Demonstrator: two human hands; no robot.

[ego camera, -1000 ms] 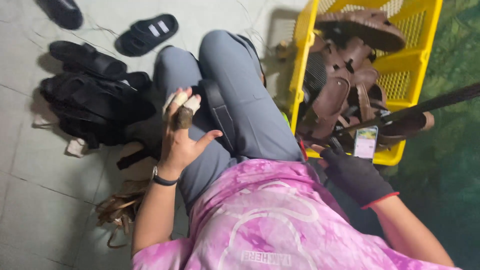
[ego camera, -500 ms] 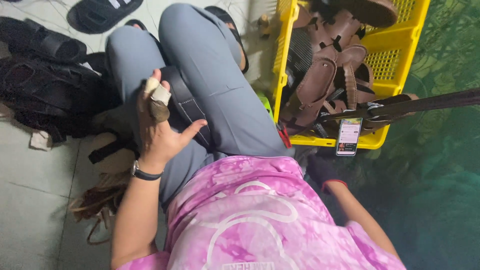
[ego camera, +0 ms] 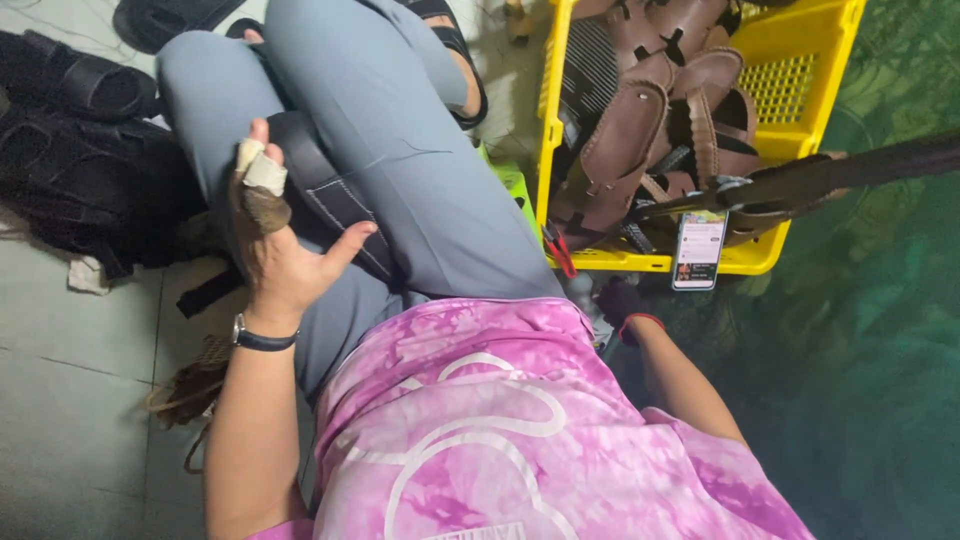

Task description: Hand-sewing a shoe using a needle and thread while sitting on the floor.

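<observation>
Your left hand (ego camera: 275,245) lies palm-up and released, bandaged fingers (ego camera: 262,172) touching the black strap (ego camera: 330,200); your gloved right hand (ego camera: 622,305) is mostly hidden, grip unclear.

A single head-worn camera looks steeply down from close range over a seated person's pink shirt (ego camera: 520,440) and grey-trousered lap (ego camera: 400,150) to the tiled floor (ego camera: 70,400), where a yellow crate (ego camera: 800,90) fills the upper right of the view.
</observation>
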